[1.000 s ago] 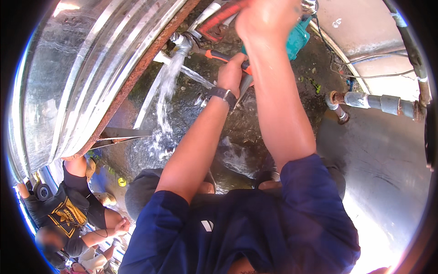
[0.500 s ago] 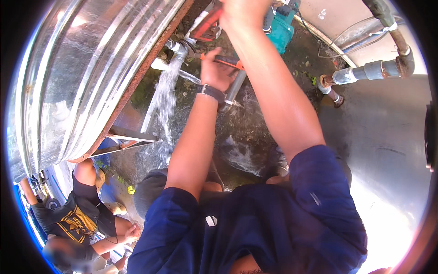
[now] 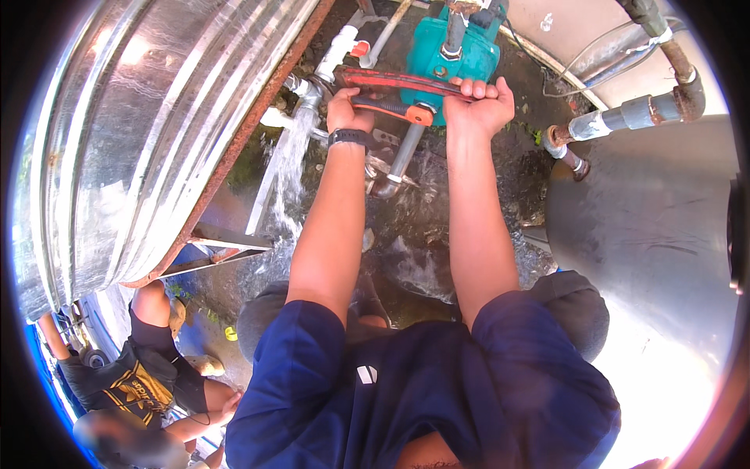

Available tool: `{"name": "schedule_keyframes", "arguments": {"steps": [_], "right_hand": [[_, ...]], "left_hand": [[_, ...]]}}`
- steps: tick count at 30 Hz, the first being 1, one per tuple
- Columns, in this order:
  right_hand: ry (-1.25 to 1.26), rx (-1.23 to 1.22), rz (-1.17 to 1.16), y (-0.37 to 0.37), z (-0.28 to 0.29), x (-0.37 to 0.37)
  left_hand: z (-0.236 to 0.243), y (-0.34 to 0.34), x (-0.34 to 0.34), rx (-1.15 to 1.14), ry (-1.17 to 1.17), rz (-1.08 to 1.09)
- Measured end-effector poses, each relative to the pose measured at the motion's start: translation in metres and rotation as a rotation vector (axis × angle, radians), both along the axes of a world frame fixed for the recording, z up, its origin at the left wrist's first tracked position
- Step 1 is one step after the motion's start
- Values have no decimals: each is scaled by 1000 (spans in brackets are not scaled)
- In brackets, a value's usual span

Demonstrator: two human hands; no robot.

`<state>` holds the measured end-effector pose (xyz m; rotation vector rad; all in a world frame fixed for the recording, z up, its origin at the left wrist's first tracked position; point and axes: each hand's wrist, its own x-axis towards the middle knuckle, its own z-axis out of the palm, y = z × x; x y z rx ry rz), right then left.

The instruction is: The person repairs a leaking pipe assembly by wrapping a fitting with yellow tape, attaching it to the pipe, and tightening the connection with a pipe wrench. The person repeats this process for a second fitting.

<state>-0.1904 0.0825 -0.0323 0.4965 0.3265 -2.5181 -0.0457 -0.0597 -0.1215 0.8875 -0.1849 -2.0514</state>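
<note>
My left hand [image 3: 351, 112] has its fingers curled round the black-and-orange handle [image 3: 387, 106] of a tool whose head is by a metal pipe joint [image 3: 308, 92]. Water [image 3: 289, 156] pours down from that joint. My right hand [image 3: 475, 109] grips the end of a long red wrench [image 3: 391, 80], which lies crosswise just above the orange handle. Its far end is near the joint. Behind both tools sits a teal pump [image 3: 433, 47] with pipes. A white fitting with a red valve handle [image 3: 359, 48] is above the joint.
A corrugated metal tank [image 3: 109, 156] with a rusty rim fills the left. A steel tank [image 3: 633, 219] and jointed pipes [image 3: 625, 121] stand at the right. Wet ground [image 3: 422, 266] lies below me. A co-worker [image 3: 156, 375] is at the lower left, near a bracket [image 3: 226, 238].
My right hand has come down and to the right, bringing the red wrench to lie crosswise and uncovering more of the pump. My left hand has shifted left, its fingers briefly loosened, then curled again.
</note>
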Motion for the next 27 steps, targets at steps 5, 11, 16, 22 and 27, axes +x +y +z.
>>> {"name": "schedule_keyframes", "arguments": {"steps": [5, 11, 16, 22, 27], "right_hand": [[24, -70, 3, 5, -16, 4], [-39, 67, 4, 0, 15, 5], [231, 124, 50, -31, 69, 17], [181, 110, 59, -25, 63, 7], [-26, -9, 38, 0, 7, -2]], "left_hand": [[-1, 0, -1, 60, 19, 26], [-11, -3, -3, 41, 0, 82], [-18, -6, -5, -38, -7, 74], [-12, -1, -4, -27, 101, 61], [-3, 1, -2, 46, 69, 32]]}}
